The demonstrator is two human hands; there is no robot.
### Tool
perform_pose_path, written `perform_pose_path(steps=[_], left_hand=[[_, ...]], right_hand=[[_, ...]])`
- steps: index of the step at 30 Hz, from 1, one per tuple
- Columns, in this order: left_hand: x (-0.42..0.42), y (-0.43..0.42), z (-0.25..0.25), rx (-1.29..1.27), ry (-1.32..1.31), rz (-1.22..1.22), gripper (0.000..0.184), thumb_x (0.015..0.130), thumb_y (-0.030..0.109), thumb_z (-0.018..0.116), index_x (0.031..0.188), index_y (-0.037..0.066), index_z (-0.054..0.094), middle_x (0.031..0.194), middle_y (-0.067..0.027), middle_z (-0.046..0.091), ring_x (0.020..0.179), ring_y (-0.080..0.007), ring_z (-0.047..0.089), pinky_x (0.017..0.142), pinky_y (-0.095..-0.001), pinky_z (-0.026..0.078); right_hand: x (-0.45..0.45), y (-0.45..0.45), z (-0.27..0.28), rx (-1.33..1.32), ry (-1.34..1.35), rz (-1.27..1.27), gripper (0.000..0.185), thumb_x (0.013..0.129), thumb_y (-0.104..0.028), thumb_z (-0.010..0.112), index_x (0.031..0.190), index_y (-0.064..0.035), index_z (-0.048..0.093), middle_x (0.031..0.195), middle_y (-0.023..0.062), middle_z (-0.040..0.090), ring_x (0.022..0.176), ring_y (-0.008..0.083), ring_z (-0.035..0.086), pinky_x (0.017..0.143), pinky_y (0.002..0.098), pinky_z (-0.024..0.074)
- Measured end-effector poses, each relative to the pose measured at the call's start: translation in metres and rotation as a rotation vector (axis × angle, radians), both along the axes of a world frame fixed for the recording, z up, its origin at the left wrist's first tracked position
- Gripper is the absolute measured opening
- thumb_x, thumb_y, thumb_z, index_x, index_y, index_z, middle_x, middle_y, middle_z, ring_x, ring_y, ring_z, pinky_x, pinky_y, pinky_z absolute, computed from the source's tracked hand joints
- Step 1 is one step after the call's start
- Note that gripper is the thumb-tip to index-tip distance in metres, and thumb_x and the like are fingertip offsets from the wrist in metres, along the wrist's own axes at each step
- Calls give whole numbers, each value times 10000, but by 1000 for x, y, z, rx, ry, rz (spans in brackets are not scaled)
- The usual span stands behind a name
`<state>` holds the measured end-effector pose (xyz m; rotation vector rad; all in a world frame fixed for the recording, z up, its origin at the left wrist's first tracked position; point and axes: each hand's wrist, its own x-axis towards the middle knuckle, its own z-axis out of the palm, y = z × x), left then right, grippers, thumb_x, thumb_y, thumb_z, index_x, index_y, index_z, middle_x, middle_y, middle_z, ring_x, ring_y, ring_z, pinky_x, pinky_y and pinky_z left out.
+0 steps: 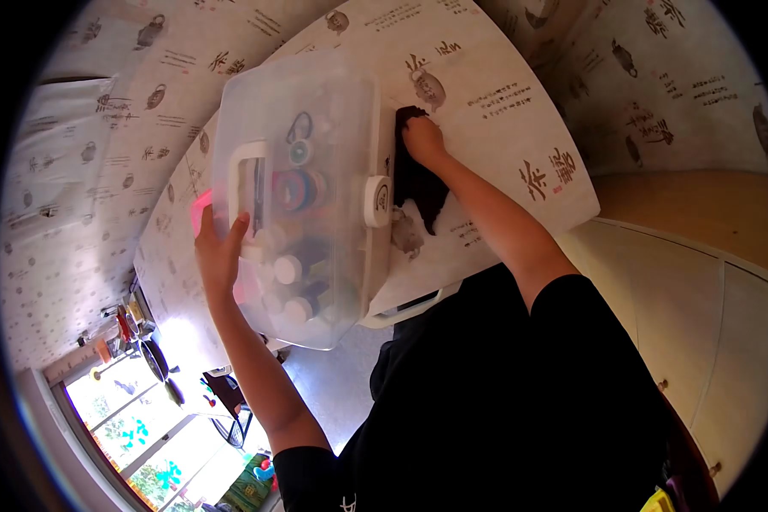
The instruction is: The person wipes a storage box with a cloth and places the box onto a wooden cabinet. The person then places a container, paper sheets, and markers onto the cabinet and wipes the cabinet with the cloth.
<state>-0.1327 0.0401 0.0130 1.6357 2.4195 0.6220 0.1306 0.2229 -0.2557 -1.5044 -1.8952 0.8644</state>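
A large clear plastic box (pixel 316 94) with a white handle (pixel 249 158) and a white latch (pixel 377 201) stands tilted on the patterned table (pixel 503 128). Bottles, a roll of tape and other small items show dimly through its wall. My left hand (pixel 220 247) is at the box's left side, thumb and fingers apart around its edge near the handle. On the table right of the box lies a dark cloth (pixel 422 192). My right hand (pixel 424 139) is closed on the cloth's upper end.
Patterned walls (pixel 85 171) rise behind and beside the table. A pink item (pixel 200 207) shows behind the box. White cabinets (pixel 670 294) stand at the right. A bright window (pixel 136 427) and assorted items are at the lower left.
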Motion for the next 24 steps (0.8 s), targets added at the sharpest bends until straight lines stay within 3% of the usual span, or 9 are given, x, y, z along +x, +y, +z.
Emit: perform_pose_path(steps=[2, 4, 16, 20, 23, 24], left_hand=[[3, 0, 2, -23, 32, -5, 587, 826, 405, 699, 1213, -18, 573, 1005, -187, 696, 902, -316, 673, 798, -386, 502], [3, 2, 2, -40, -28, 24, 589, 827, 404, 699, 1221, -14, 571, 1020, -191, 693, 922, -319, 669, 812, -389, 499], [7, 2, 1, -28, -34, 24, 551, 838, 394, 694, 1205, 0, 579, 1016, -193, 688, 914, -306, 666, 805, -384, 494], [6, 2, 3, -50, -53, 28, 543, 842, 394, 690, 1196, -3, 583, 986, -184, 694, 892, -303, 668, 796, -381, 495], [6, 1, 4, -63, -44, 49, 543, 843, 397, 690, 1192, -5, 584, 973, -179, 698, 881, -303, 669, 789, -381, 496], [6, 1, 4, -57, -48, 49, 543, 843, 397, 690, 1192, -5, 584, 973, -179, 698, 881, -303, 669, 789, -381, 496]], right_hand=[[1, -1, -1, -8, -45, 33, 172, 844, -111, 609, 793, 51, 629, 857, 239, 608, 836, 410, 594, 757, 487, 498], [-1, -8, 0, 173, 14, -39, 161, 838, -114, 616, 774, 31, 638, 829, 234, 617, 828, 405, 603, 746, 484, 502], [3, -2, 11, 260, 16, 23, 168, 806, -87, 627, 689, 34, 634, 794, 236, 625, 789, 403, 615, 719, 483, 511], [-4, -5, 0, 160, -47, 1, 165, 815, -73, 609, 704, 45, 643, 792, 240, 635, 759, 404, 625, 701, 477, 520], [-3, -32, 13, 72, -101, 151, 158, 809, -49, 601, 706, 56, 659, 770, 254, 645, 705, 404, 631, 647, 468, 529], [-5, -54, 27, 56, -21, 57, 152, 803, -38, 598, 701, 55, 662, 751, 261, 640, 713, 402, 633, 651, 472, 530]])
